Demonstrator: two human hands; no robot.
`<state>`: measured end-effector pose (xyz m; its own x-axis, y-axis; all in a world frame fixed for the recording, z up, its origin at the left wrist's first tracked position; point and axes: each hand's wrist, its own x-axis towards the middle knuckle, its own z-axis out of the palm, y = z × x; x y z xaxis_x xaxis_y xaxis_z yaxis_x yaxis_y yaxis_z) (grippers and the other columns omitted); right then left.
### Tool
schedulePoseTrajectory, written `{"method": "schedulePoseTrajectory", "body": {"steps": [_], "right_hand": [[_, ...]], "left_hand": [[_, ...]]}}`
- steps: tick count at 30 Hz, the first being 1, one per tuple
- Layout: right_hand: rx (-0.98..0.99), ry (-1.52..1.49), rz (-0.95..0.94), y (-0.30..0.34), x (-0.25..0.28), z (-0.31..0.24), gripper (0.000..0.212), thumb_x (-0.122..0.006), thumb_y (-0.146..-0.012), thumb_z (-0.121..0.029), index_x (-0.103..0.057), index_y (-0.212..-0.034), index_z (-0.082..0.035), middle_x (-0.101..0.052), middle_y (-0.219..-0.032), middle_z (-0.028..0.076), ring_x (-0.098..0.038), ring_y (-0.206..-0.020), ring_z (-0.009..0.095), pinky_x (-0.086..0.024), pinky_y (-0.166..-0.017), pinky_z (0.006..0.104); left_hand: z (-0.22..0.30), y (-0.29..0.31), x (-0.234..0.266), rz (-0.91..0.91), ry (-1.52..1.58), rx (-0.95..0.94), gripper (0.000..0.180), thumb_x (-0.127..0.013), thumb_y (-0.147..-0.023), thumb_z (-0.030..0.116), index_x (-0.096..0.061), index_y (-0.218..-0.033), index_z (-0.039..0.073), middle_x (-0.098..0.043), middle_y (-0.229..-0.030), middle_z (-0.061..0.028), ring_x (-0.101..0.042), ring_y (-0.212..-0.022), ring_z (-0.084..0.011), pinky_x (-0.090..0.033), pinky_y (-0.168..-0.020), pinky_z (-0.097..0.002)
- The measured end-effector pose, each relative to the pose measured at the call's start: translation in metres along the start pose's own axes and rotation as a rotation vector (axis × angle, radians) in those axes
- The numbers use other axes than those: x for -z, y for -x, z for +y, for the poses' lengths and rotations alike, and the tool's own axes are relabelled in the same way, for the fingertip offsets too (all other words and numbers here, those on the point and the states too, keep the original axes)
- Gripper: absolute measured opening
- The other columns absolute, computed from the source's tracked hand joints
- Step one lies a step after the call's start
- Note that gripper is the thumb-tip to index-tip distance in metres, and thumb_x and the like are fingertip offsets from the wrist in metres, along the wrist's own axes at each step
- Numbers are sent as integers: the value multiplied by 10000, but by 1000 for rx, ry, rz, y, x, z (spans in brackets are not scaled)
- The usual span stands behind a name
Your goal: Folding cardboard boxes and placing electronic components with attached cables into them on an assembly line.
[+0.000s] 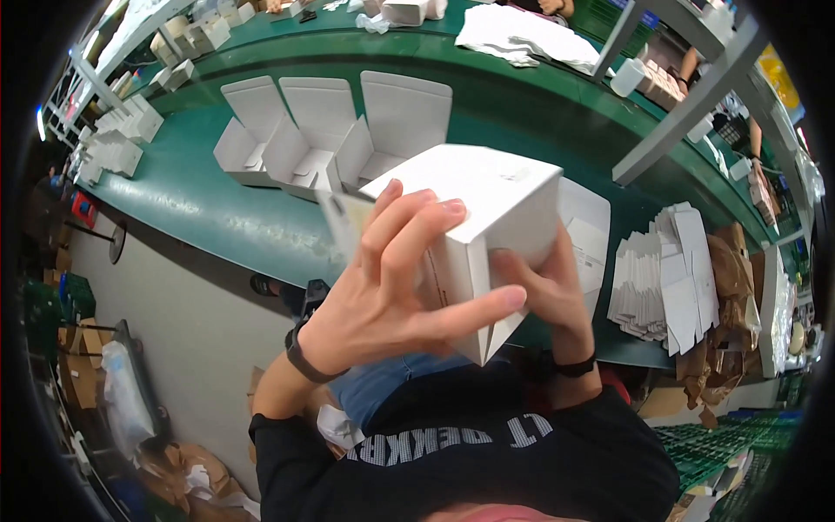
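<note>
A white cardboard box (470, 183) is held up in front of me, tilted, above the near edge of the green table. My left hand (383, 278) grips it from the left, its fingers against the upper edge and its thumb stretched across the near side. On the other side my right hand (550, 283) is closed on the box, with some fingertips hidden behind or within its folds. Beyond it stand three open white boxes in a row, a left one (246, 148), a middle one (304, 155) and a right one (383, 139), lids raised.
Flat white cartons (648, 283) are stacked to the right beside brown paper (735, 291). One white carton (584, 226) lies partly behind the held box. Small white boxes (117, 143) cluster far left. A grey metal post (691, 100) rises at right. White cloths (526, 36) lie across.
</note>
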<state>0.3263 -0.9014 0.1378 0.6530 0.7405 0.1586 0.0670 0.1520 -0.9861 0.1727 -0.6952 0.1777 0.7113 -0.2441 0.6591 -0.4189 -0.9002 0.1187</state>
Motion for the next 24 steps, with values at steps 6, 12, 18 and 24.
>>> {"method": "schedulePoseTrajectory", "body": {"steps": [6,12,18,24], "right_hand": [[155,-168,-48,-14,-9,-8,960,-850,-852,-248,-309,-1618,-43,-492,-1536,147,-492,-1404,252,-389,-1160,399],[-63,-60,-134,-22,1,-21,1045,-910,-757,-263,-335,-1593,-15,-527,-1499,146,-511,-1377,259,-388,-1156,372],[-58,-148,-341,-24,15,-12,1070,-962,-679,-259,-403,-1547,20,-581,-1443,141,-552,-1334,256,-405,-1142,368],[133,8,39,-11,19,-26,1101,-1031,-607,-361,-468,-1476,13,-672,-1337,142,-657,-1234,272,-511,-1023,334]], "left_hand": [[-51,36,-44,185,69,32,879,-895,-622,108,-607,-1360,490,-338,-1549,-139,-440,-1418,-444,-464,-1156,-595],[-55,44,-41,256,89,-14,795,-875,-706,69,-626,-1327,497,-352,-1542,-131,-440,-1435,-431,-476,-1159,-568],[-55,40,-33,224,136,-88,847,-914,-698,119,-586,-1374,509,-345,-1560,-144,-443,-1432,-426,-453,-1180,-578],[-79,32,-26,79,239,-45,1011,-943,-704,230,-428,-1563,366,-348,-1590,-186,-423,-1441,-446,-407,-1200,-587]]}}
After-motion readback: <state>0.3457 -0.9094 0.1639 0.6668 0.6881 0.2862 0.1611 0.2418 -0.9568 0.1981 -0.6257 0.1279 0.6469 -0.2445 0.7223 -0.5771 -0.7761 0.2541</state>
